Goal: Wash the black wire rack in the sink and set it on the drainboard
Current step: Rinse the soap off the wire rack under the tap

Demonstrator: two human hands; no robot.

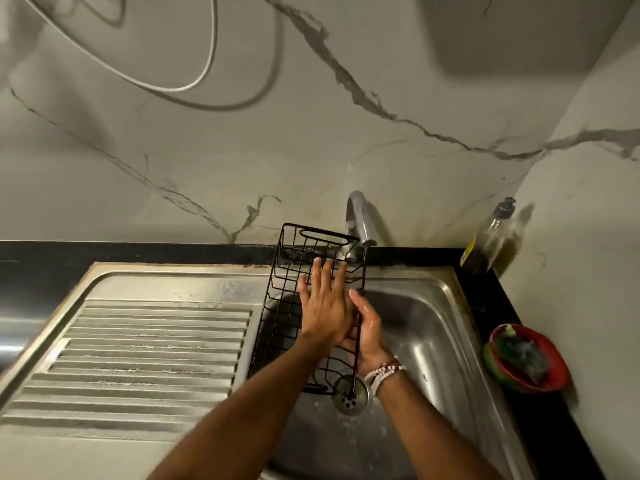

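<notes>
Currently, rack (298, 306): propped in sink (433, 327).
Left hand (323, 306): flat, fingers spread on wires.
Right hand (369, 336): clamped on rim.
Risk: wet grip slips, rack clatters onto drain (350, 393).

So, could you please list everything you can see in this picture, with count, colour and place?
wire rack: one, black, held tilted over the sink basin under the tap
tap: one, silver, at the back of the sink, water running
sink: one, steel, right half of the unit
drain: one, steel, basin floor
drainboard: one, ribbed steel, left of the basin
soap bottle: one, clear with dark cap, back right corner of the counter
bowl: one, red, on the counter right of the sink, holding a dark scrubber
cable: one, white, looping on the marble wall
left hand: flat on the rack's mesh
right hand: gripping the rack's right edge, beaded bracelets on the wrist
</notes>
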